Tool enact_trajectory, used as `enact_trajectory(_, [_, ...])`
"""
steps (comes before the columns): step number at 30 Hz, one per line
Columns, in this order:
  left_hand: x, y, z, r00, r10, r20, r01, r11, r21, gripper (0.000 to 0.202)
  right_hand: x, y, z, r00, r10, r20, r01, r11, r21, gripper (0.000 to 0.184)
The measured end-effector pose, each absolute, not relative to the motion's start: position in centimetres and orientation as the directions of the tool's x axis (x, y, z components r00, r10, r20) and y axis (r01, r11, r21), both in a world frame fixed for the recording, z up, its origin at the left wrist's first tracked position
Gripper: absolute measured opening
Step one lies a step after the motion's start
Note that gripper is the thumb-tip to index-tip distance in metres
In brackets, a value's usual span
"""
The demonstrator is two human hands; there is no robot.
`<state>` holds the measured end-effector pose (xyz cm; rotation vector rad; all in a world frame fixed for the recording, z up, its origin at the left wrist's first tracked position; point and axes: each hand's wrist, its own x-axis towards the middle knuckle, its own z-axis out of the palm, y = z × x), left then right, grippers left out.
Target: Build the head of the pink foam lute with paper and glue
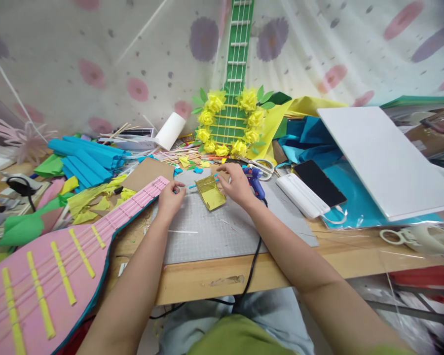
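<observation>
Green shirt (231, 337) cloth lies nearest, below the counter's (181, 287) front edge. At the left, a pink toy guitar (77, 276) with yellow strips rests at a slant, its neck reaching toward the left hand (171, 197). On the counter lies a gray mat (214, 241); a white strip (184, 231) sits on its near part. The left hand's fingertips are pinched together on a thin blue stick (191, 187). An open gold box (210, 195) is tilted over the mat between the hands. The right hand (237, 183) bends its fingers beside the box's right edge; whether it grips anything I cannot tell. Just right of it lies a blue glue gun (256, 185), with scissors (268, 167) behind. Farther back, a green toy guitar (227, 129) ringed with yellow flowers stands upright before a spotted curtain (144, 44).
</observation>
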<state>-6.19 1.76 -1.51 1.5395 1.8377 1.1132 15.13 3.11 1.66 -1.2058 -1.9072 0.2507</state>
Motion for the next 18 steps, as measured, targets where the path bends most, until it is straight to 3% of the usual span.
enact_trajectory(7, [-6.2, 3.3, -0.7, -0.136, 0.991, -0.019, 0.653, 0.104, 0.750, 0.027, 14.0, 6.1, 2.8, -0.540, 0.758, 0.365, 0.652, 0.651, -0.389, 0.010])
enact_trajectory(11, [-5.9, 3.4, -0.2, -0.113, 0.980, -0.163, 0.631, 0.198, 0.750, 0.031, 12.3, 6.5, 3.1, -0.650, 0.702, 0.292, 0.642, 0.712, -0.283, 0.022])
enact_trajectory(15, [-5.8, 3.4, -0.2, -0.104, 0.950, -0.295, 0.523, 0.305, 0.796, 0.035, 11.2, 6.6, 3.0, -0.664, 0.705, 0.248, 0.632, 0.707, -0.318, 0.025])
enact_trajectory(18, [-5.6, 3.6, -0.5, -0.089, 0.972, -0.218, 0.465, 0.234, 0.854, 0.035, 11.0, 6.7, 2.6, -0.621, 0.744, 0.245, 0.634, 0.661, -0.401, 0.032])
